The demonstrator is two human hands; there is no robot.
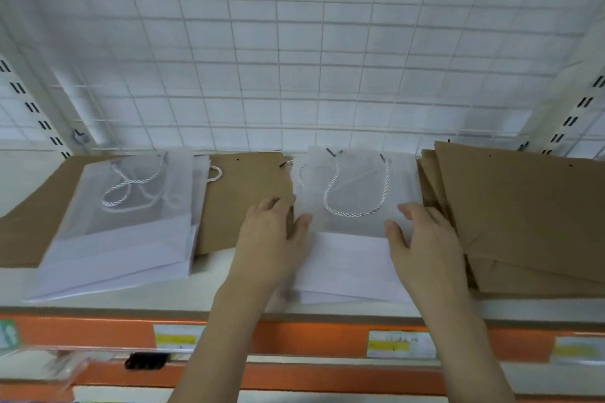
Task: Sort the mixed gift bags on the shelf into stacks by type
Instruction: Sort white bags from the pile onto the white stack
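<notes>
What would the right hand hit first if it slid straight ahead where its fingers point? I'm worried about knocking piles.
Likely the white rope handle of the translucent bag the right hand rests on; depth is uncertain.

Head camera looks down, close and slightly blurred, onto the shelf (229, 271).
</notes>
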